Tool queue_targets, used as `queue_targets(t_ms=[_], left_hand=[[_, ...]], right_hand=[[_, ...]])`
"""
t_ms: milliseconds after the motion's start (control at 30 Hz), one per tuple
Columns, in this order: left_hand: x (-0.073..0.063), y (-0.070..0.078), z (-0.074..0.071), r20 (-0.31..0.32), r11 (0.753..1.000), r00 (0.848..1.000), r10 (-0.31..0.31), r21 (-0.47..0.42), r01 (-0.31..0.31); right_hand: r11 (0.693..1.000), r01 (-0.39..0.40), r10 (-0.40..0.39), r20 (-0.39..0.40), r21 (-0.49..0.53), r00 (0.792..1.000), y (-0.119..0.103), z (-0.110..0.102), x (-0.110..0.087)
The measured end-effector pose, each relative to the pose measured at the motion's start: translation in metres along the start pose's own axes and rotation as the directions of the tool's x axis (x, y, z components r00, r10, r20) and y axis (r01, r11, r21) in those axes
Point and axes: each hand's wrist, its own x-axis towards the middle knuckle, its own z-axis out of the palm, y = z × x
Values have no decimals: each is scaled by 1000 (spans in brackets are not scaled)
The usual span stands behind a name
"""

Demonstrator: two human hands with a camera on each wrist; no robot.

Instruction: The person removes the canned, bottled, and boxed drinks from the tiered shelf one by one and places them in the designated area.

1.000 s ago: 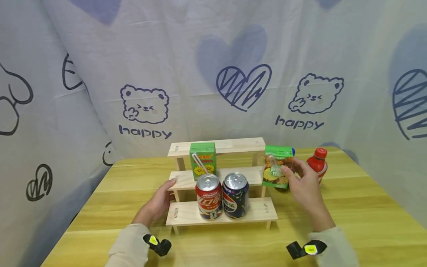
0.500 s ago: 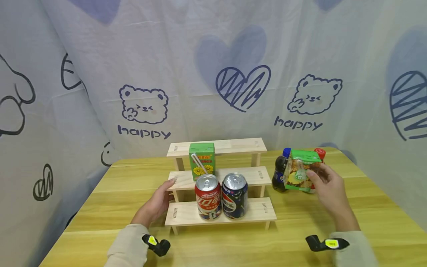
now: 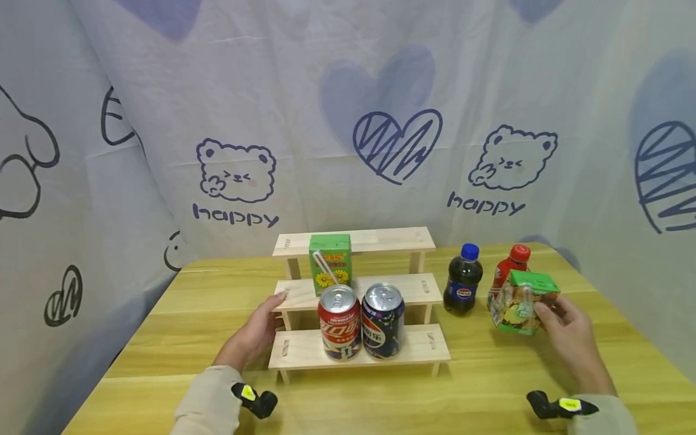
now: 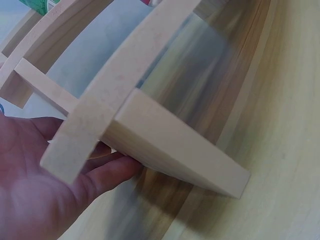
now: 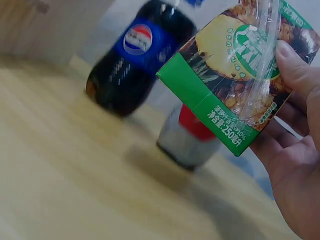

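Observation:
My right hand (image 3: 573, 338) grips a green and brown juice carton (image 3: 521, 311) with a pineapple picture, thumb on its front, held tilted above the table. In the right wrist view, a clear-wrapped straw runs along the juice carton (image 5: 212, 95). My left hand (image 3: 252, 335) grips the left side of a three-step wooden display rack (image 3: 418, 341); in the left wrist view its fingers (image 4: 112, 172) reach behind the rack's leg (image 4: 180, 145). On the lowest step stand a red cola can (image 3: 339, 323) and a dark blue Pepsi can (image 3: 383, 320). A green drink carton (image 3: 331, 260) stands on the middle step.
Right of the rack, a Pepsi bottle (image 3: 463, 281) with a blue cap stands on the wooden table (image 3: 478, 386). Beside it is a red-capped bottle (image 3: 511, 266), partly hidden by the carried carton. A printed curtain (image 3: 326, 181) hangs behind.
My right hand has carried the juice carton rightward and lower, away from the rack, uncovering the Pepsi bottle and now partly covering the red-capped bottle. The left hand has stayed on the rack.

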Motion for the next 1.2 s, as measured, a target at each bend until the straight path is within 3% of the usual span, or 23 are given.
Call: queue_targets(t_ms=[133, 200, 400, 733, 900, 1000, 1100, 1200], left_hand=[[0, -1, -1, 3, 1000, 1000, 6, 15, -6], [0, -1, -1, 5, 1000, 1000, 7, 18, -7], [-1, 0, 0, -4, 1000, 1000, -1, -23, 1], [6, -9, -8, 37, 1000, 999, 21, 19, -22], [2, -3, -2, 13, 1000, 1000, 12, 15, -12], [8, -10, -7, 2, 1000, 1000, 4, 1, -4], [15, -19, -13, -9, 1000, 1000, -14, -12, 14], [15, -19, -12, -12, 999, 1000, -23, -27, 23]], right_hand=[[987, -61, 58, 23, 148, 998, 13, -3, -4], [979, -109, 104, 38, 170, 994, 18, -3, -5], [990, -131, 131, 1, 56, 991, 30, 4, -5], [994, -109, 108, -22, -27, 994, 35, 9, -5], [994, -105, 105, -29, -8, 994, 37, 8, -6], [993, -121, 121, -25, 0, 992, 37, 8, -5], [990, -125, 126, -10, 71, 992, 37, 7, -6], [977, -139, 140, 2, 161, 990, 37, 6, -7]])
